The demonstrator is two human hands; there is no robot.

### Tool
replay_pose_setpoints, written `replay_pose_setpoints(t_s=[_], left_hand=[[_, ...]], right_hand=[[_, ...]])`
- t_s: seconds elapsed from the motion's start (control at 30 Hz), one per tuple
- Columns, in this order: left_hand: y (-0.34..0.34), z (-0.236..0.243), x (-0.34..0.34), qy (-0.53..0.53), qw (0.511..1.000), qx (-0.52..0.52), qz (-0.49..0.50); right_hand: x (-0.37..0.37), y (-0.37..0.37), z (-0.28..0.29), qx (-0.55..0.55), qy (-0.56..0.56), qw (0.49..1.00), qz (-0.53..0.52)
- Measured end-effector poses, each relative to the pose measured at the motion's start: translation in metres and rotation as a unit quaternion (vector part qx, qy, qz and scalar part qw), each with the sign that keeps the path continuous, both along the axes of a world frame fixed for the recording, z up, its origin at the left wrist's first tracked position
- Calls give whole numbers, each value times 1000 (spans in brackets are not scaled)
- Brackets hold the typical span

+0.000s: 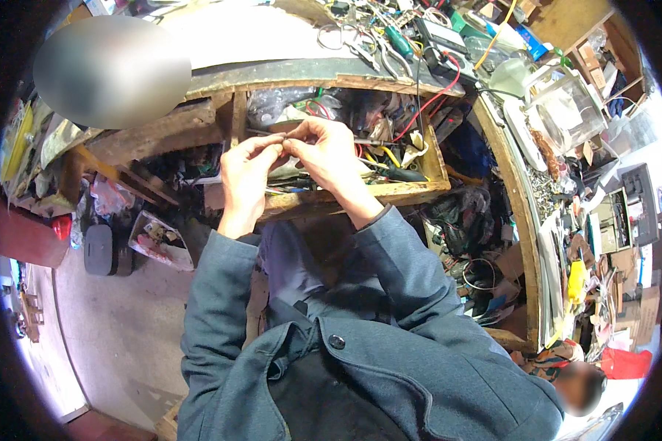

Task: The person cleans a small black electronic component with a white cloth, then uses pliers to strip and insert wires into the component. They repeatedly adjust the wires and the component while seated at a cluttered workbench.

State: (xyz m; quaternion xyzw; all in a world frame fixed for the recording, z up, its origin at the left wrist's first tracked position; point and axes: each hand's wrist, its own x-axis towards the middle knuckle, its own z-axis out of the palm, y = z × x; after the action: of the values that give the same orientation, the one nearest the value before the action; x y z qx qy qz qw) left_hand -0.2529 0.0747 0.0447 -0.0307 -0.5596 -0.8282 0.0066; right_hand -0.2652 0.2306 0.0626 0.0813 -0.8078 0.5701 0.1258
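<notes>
Above a pulled-out wooden drawer [390,192], my two hands meet with their fingertips nearly touching. My left hand [247,176] is closed in a pinch of thumb and fingers. Just beside it, my right hand [325,156] pinches at the same spot. Whatever lies between the fingertips is tiny and mostly covered, so its kind cannot be made out. Below and behind the hands the drawer holds tangled wires, clear plastic bags [276,103], and a tool with a dark handle [406,175] and a yellow part near the front right corner.
On the bench top lie a white sheet [254,33], pliers [390,59], a green-handled tool [399,42] and a meter [445,37] with a red lead [441,95]. A cluttered side bench stands at right. An open box [162,241] sits on the floor at left.
</notes>
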Motion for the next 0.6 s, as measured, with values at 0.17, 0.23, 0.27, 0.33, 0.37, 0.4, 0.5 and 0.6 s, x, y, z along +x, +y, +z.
replay_pose_setpoints(t_s=[0.17, 0.23, 0.27, 0.33, 0.37, 0.4, 0.5, 0.6], left_hand=[[2, 4, 3, -2, 1000, -5, 26], [5, 6, 2, -6, 1000, 7, 18], [4, 7, 2, -8, 1000, 11, 16], [2, 6, 1, -21, 1000, -8, 2], [3, 5, 1, -27, 999, -16, -7], [3, 5, 0, -31, 999, -14, -14], [0, 6, 0, -50, 998, -12, -36], [1, 9, 0, -60, 996, -10, -57]], right_hand=[[0, 10, -1, -103, -51, 990, 85], [0, 17, 2, -118, -81, 983, 118], [-1, 19, 1, -128, -97, 979, 123], [-2, 23, 0, -148, -128, 971, 133], [-1, 24, 3, -134, -139, 973, 128], [-2, 25, 1, -136, -131, 974, 125], [-2, 24, -2, -145, -132, 972, 133], [1, 29, 2, -153, -164, 962, 156]])
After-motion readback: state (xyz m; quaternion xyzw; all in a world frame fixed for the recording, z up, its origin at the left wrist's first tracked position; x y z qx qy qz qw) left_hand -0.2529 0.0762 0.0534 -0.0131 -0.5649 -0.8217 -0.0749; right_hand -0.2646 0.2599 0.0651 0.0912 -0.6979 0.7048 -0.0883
